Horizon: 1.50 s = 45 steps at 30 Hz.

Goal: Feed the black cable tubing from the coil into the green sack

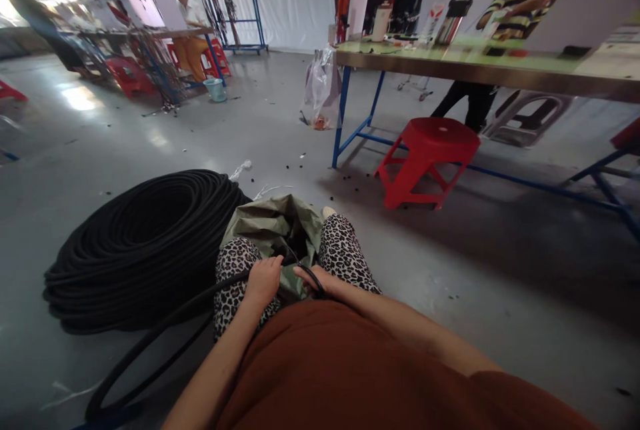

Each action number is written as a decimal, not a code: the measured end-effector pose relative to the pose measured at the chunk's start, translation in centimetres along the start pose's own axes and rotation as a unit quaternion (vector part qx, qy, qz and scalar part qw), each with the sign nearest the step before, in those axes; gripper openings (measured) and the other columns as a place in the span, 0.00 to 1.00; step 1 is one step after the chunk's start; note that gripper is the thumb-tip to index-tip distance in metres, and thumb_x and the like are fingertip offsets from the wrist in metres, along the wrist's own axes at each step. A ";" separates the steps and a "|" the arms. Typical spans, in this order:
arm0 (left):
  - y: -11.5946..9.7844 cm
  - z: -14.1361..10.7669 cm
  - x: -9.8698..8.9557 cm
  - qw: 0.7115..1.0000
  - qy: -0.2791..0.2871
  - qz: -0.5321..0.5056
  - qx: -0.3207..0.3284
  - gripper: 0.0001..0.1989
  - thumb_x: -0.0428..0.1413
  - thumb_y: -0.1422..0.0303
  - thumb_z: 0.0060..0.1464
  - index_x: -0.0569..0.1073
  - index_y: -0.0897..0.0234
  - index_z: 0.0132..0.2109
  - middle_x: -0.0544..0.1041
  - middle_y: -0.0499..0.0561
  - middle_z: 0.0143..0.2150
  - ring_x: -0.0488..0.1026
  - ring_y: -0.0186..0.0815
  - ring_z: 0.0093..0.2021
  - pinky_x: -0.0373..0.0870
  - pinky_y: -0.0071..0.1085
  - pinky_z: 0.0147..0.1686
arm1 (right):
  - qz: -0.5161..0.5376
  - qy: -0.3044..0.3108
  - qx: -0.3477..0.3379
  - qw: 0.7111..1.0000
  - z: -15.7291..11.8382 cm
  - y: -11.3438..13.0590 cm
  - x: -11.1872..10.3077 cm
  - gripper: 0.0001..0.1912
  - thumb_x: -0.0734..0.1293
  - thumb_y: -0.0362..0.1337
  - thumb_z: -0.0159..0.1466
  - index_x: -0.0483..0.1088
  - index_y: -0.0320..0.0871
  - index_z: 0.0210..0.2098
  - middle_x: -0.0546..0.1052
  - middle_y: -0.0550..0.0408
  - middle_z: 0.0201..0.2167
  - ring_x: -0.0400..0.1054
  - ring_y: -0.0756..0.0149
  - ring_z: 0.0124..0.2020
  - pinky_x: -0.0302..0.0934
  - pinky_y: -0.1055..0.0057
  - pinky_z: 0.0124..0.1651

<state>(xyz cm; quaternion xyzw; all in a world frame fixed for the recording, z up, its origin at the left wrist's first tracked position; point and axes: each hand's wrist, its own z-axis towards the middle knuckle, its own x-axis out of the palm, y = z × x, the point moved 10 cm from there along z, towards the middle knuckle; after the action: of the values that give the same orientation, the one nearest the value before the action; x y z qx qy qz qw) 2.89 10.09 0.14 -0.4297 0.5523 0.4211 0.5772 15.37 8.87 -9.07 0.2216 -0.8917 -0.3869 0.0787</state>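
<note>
My left hand [265, 279] is closed around a thick black cord [193, 303] that comes up in a loop from the lower left. My right hand [327, 281] grips a pair of scissors [316, 279]; the black handle loop shows, and thin blades point towards the left fingers. Both hands are close together in front of my lap, over an open olive-green sack [255, 220] between my knees. Dark pieces lie inside the sack, too shadowed to make out. On the floor at my left rests a large coil of the same black cord [145, 250].
A red stool [427, 160] stands before a green-topped table [480, 60] at the right, with a person in a striped shirt [515, 10] behind it. Several black bits and white string [243, 169] lie on the grey floor. Other people work at the far left table.
</note>
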 end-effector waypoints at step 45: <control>1.1 -0.3 -0.6 0.998 -0.018 0.020 -0.053 0.17 0.45 0.70 0.64 0.73 0.66 0.54 0.79 0.58 0.44 0.75 0.44 0.46 0.66 0.40 0.45 | 0.075 0.004 0.057 0.996 -0.4 -1.2 0.0 0.25 0.60 0.54 0.71 0.63 0.40 0.27 0.64 0.60 0.16 0.59 0.73 0.14 0.59 0.76 0.18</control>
<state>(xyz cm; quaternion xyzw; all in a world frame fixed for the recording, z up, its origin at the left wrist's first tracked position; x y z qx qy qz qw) 1.71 10.15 0.68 -0.4405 0.5270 0.4689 0.5553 15.95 7.89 -9.71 0.1595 -0.9261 -0.3276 0.0980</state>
